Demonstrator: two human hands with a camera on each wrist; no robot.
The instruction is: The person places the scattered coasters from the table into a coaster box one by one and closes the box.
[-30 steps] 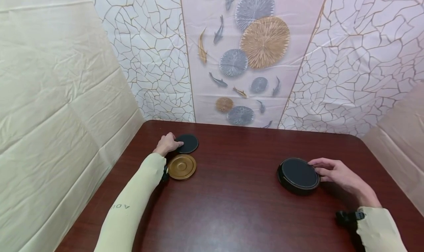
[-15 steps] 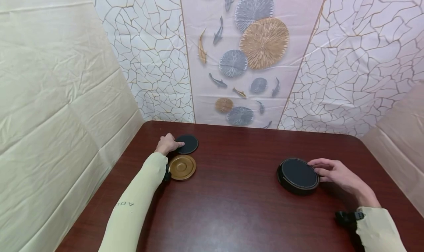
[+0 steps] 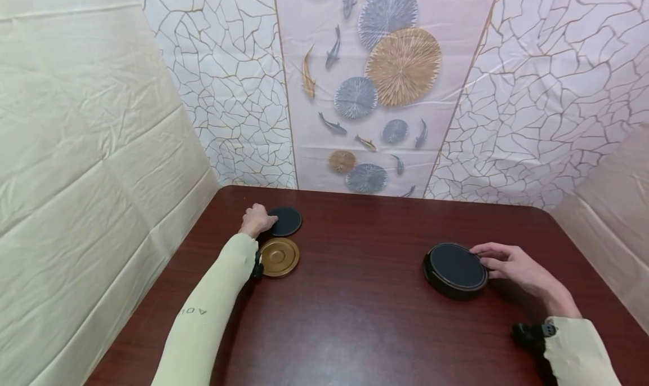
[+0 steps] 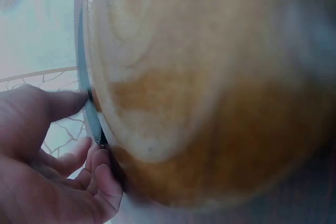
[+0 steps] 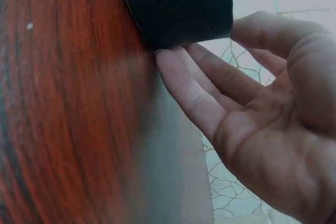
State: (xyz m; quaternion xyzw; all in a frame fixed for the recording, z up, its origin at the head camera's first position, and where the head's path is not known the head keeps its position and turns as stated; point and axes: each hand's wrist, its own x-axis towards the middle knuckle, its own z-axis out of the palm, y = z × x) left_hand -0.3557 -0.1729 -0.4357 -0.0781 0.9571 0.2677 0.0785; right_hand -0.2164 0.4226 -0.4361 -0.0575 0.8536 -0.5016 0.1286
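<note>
In the head view my left hand (image 3: pixel 257 220) reaches to the far left of the table and pinches a black round coaster (image 3: pixel 290 222) at its left edge. The thumb lies over the top, while the other fingers curl at the edge in the left wrist view. Just in front lies a brown-gold disc (image 3: pixel 279 257) with concentric rings, which fills much of the left wrist view. On the right, my right hand (image 3: pixel 517 267) touches the side of a black round coaster holder (image 3: pixel 451 287). A dark disc (image 3: pixel 458 266) lies in its top. The fingers are lightly bent.
Everything stands on a dark red-brown wooden table (image 3: pixel 355 307). Behind it hangs a patterned cloth (image 3: pixel 355 132) with fish and round leaf shapes, and a plain cream cloth (image 3: pixel 101 149) covers the left side.
The left thumb has shifted slightly on the coaster and the left forearm has moved a little to the right. My right hand and the coaster holder have stayed in place.
</note>
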